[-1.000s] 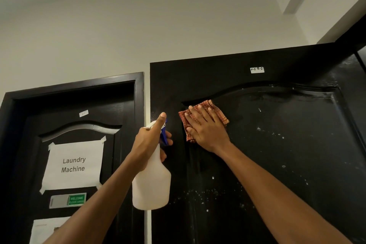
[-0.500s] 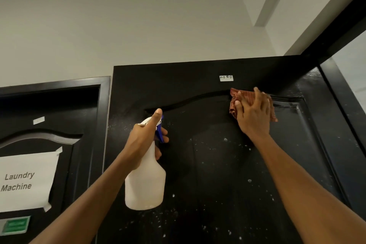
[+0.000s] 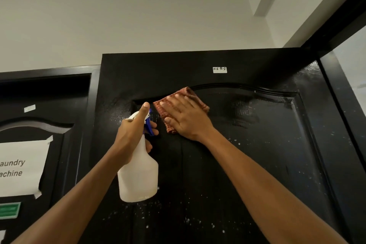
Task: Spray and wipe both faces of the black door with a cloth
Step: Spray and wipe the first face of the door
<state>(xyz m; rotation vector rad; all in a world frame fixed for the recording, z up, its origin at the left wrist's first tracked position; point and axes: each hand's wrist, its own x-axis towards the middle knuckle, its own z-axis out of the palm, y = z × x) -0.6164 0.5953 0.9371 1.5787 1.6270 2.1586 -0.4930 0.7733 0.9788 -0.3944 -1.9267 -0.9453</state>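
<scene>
The black door point(image 3: 257, 164) stands open in front of me, its top panel wet and speckled with white droplets. My right hand point(image 3: 186, 119) lies flat on a red checked cloth point(image 3: 198, 99) and presses it against the door's upper left panel, just under the arched moulding. My left hand point(image 3: 131, 134) grips the neck of a white spray bottle point(image 3: 138, 176) with a blue trigger, held upright just left of the cloth, close to the door face.
A second black door point(image 3: 65, 117) is shut at the left, with a taped "Laundry Machine" paper sign point(image 3: 21, 168) and a green sticker point(image 3: 10, 210). A small white label point(image 3: 219, 69) sits near the open door's top. The door frame point(image 3: 342, 93) rises at the right.
My right hand has swept the cloth from the panel's upper right back to its upper left, near the bottle. The left hand and bottle have hardly moved.
</scene>
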